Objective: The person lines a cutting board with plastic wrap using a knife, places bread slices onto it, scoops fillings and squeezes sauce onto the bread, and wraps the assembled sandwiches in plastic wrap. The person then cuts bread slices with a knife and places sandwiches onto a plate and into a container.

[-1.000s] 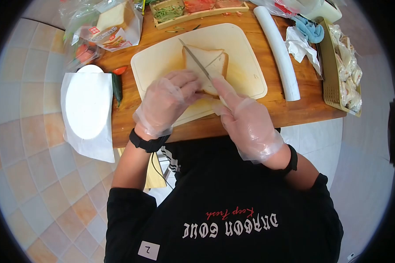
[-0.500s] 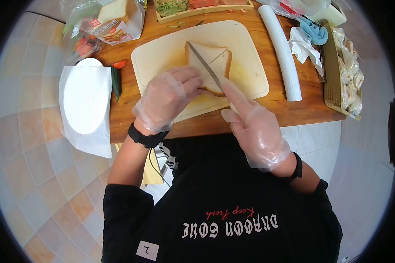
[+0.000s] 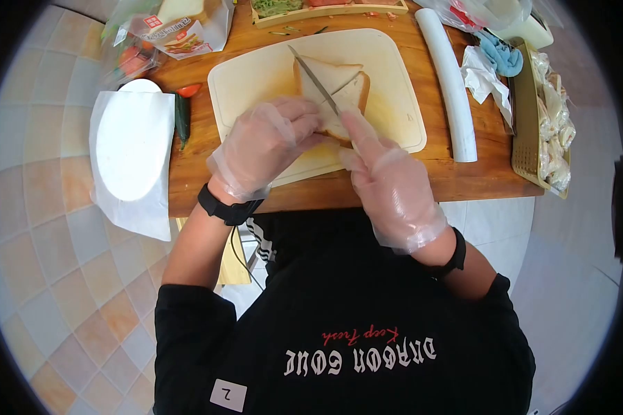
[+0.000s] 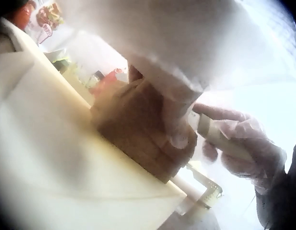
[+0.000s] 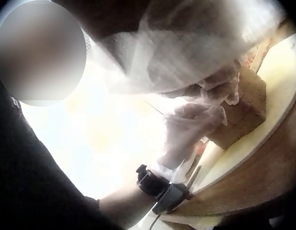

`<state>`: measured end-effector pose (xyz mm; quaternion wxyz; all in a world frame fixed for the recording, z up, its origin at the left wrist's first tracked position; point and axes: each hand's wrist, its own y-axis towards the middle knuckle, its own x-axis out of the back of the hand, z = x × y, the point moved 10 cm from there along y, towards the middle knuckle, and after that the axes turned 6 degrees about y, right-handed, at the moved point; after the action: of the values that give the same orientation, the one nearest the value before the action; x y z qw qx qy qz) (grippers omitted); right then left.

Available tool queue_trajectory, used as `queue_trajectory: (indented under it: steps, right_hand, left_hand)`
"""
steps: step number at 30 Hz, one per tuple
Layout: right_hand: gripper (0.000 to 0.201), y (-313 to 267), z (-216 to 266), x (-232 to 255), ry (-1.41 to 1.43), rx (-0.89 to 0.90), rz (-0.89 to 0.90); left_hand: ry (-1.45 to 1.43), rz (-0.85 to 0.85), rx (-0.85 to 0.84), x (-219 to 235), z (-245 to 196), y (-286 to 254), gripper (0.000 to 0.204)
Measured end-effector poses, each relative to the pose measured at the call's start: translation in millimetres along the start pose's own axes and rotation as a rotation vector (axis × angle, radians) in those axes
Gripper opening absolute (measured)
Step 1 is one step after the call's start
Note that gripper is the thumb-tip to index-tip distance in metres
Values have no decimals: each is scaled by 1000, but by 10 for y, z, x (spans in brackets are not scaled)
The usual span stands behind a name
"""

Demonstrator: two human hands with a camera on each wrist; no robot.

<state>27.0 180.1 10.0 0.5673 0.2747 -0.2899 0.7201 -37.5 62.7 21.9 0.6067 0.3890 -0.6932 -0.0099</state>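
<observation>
Bread [image 3: 332, 76] with a diagonal cut line across its top lies on the cream cutting board [image 3: 394, 117]. In a clear plastic glove, my left hand [image 3: 264, 144] holds the bread's near left side; in the left wrist view its fingers lie against the brown crust [image 4: 138, 124]. My right hand [image 3: 393, 185], also gloved, grips a knife [image 3: 315, 79], its blade lying diagonally over the bread. The pale knife handle [image 4: 224, 139] shows in the left wrist view. The right wrist view shows the left hand [image 5: 191, 127] at the bread's side [image 5: 241, 112].
Paper with a white oval [image 3: 135, 145], a cucumber piece [image 3: 181, 119] and bagged bread [image 3: 187, 34] lie to the left. A tray of fillings [image 3: 325, 11] stands behind the board. At right are a white roll [image 3: 446, 83], a blue cloth [image 3: 502, 57] and a basket of wrapped items [image 3: 526, 138].
The knife and right hand have shifted back and forth along the blade's line over the bread. My left hand keeps its hold. The whole head view has moved slightly.
</observation>
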Motion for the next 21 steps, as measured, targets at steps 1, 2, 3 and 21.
queue_trajectory:
  steps: [1,2,3,21]
  right_hand:
    - [65,-52,-9,24,29,-66,-18]
    - [59,-98,-33,37,57,-129,-34]
    - [59,-125,-40,21,54,-123,-31]
    - [61,-58,-86,-16,-24,-160,5]
  left_hand:
    - [-7,-3,-5,4,1,2,21]
    - [-11,-6,-8,12,7,-2,21]
    - [-7,-11,-3,12,22,-13,21]
    - [-22,8,27,-30,49,-35,20]
